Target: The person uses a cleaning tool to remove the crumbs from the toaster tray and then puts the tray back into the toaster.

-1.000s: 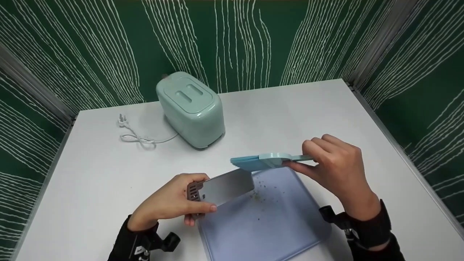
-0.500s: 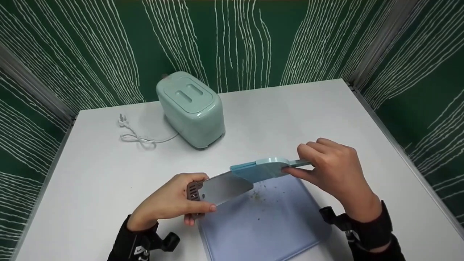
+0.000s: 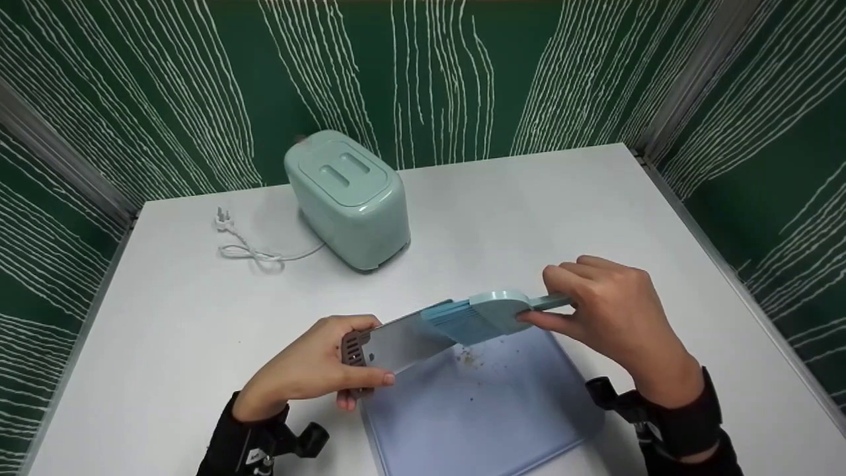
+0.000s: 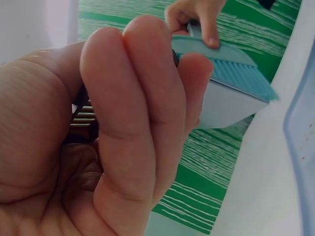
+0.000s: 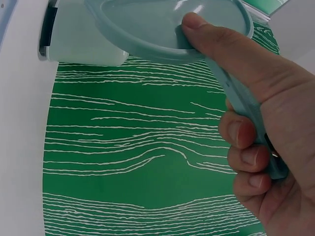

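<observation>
My left hand grips the brown slotted end of a metal crumb tray, thumb on its near side. The tray is held tilted above a lavender-blue tray that lies on the table. In my right hand is a light blue hand brush, its handle wrapped by the fingers and the thumb pressed on its head in the right wrist view. The brush's bristles lie along the far end of the crumb tray. Small crumbs are scattered on the lavender-blue tray below.
A mint green toaster stands toward the back of the white table, left of centre. Its white cord and plug lie to the left. Green walls with white streaks enclose the back and sides.
The brush has come down from above the crumb tray's far corner, swept left over its surface, then drawn back right and lower toward its end. My left hand has stayed still.
</observation>
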`<act>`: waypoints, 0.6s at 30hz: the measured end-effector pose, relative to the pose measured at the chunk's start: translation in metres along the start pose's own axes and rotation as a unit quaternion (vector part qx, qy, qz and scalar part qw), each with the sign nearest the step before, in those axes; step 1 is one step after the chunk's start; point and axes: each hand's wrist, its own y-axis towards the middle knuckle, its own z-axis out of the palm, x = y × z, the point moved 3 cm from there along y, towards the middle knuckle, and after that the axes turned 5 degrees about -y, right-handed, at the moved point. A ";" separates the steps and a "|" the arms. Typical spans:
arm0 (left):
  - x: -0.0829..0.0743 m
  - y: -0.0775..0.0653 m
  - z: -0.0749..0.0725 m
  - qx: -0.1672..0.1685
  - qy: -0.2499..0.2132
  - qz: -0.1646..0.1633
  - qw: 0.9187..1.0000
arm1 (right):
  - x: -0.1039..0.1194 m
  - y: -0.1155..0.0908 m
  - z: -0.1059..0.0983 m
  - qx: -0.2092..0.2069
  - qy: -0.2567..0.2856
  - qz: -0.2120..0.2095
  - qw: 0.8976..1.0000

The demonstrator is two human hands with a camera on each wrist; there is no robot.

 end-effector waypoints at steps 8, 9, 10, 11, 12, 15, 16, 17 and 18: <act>0.001 0.000 0.001 -0.001 0.006 -0.002 1.000 | -0.005 -0.001 -0.005 -0.041 0.046 0.038 0.997; 0.001 0.000 0.001 0.000 0.006 -0.001 1.000 | -0.005 -0.001 -0.004 -0.043 0.048 0.038 0.997; 0.001 0.000 0.001 0.001 0.005 0.000 1.000 | -0.004 0.000 -0.003 -0.047 0.046 0.034 0.997; 0.001 0.000 0.001 0.002 0.004 0.002 1.000 | -0.004 0.000 -0.002 -0.049 0.048 0.033 0.997; 0.001 0.000 0.001 0.002 0.004 0.003 1.000 | -0.004 0.000 -0.002 -0.049 0.047 0.031 0.997; 0.000 0.000 0.001 0.003 0.003 0.006 1.000 | -0.003 0.000 0.000 -0.048 0.045 0.025 0.997; 0.000 0.000 0.001 0.003 0.003 0.006 1.000 | -0.002 0.000 0.001 -0.048 0.043 0.023 0.998; 0.000 0.000 0.001 0.003 0.003 0.005 1.000 | -0.002 0.000 0.001 -0.045 0.044 0.023 0.998; 0.000 0.000 0.001 0.004 0.002 0.004 1.000 | -0.002 0.000 0.001 -0.043 0.042 0.021 0.998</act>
